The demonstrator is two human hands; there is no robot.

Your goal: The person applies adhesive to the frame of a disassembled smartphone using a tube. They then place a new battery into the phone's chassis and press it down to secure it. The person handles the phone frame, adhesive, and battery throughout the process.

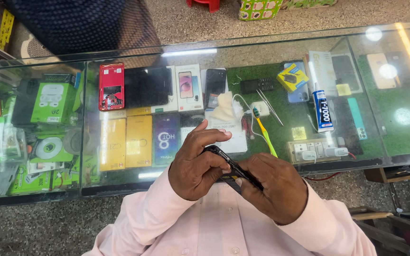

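My left hand (196, 163) and my right hand (274, 187) both grip a dark phone (229, 166), held edge-on and tilted between them above the near edge of a glass counter (281, 52). The left hand's fingers wrap its upper end, with the index finger stretched out over it. Around the phone's lower end curl the fingers of my right hand. Pale pink sleeves cover both forearms.
On the counter lie a red phone (111, 86), a black phone (147, 86), a toothbrush (264, 132), tweezers (269, 106), a glue tube (322, 110), a white cloth (225, 108) and a socket strip (312, 150). Boxed goods fill the case below. A person in dark clothing (77, 23) stands opposite.
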